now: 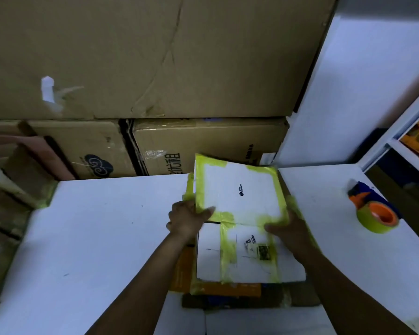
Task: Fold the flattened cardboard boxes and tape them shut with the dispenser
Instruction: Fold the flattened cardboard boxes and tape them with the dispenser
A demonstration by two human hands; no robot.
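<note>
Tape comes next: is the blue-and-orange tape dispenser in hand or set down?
Set down: the blue-and-orange tape dispenser rests on the white table, untouched.

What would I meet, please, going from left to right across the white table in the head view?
Left hand → white taped box, gripped by both hands → right hand → tape dispenser with its green roll, standing apart at the far right.

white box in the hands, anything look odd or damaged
Yes: the white box, gripped by the left hand and right hand, has ragged yellow-green tape patched along its edges and corners, as if reused.
</note>
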